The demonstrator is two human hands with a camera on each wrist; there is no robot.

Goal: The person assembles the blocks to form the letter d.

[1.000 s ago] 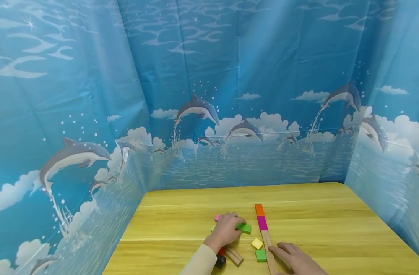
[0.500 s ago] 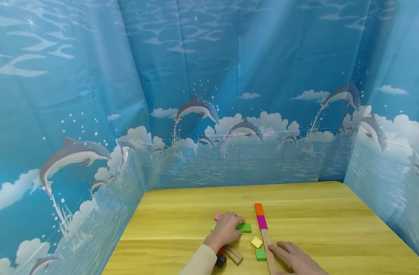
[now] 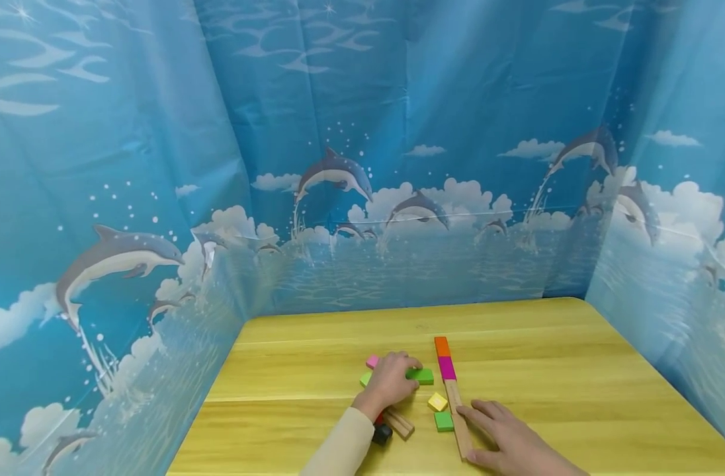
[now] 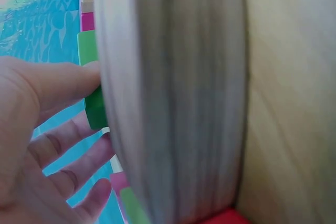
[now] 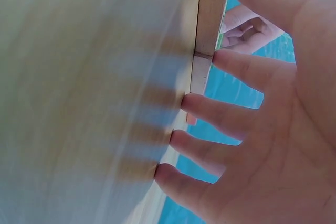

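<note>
Block, oblong, green-painted wood, pinched by left hand, points crosswise at orange, magenta and bare-wood block row, whose right edge straight-fingered right hand touches.

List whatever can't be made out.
Head view: part of the red piece, behind the left forearm; the mark on the yellow block, too small.
Left wrist view: the rest of the green block, behind a blurred wooden shape.
Right wrist view: part of the right hand, cut off by the right edge.
</note>
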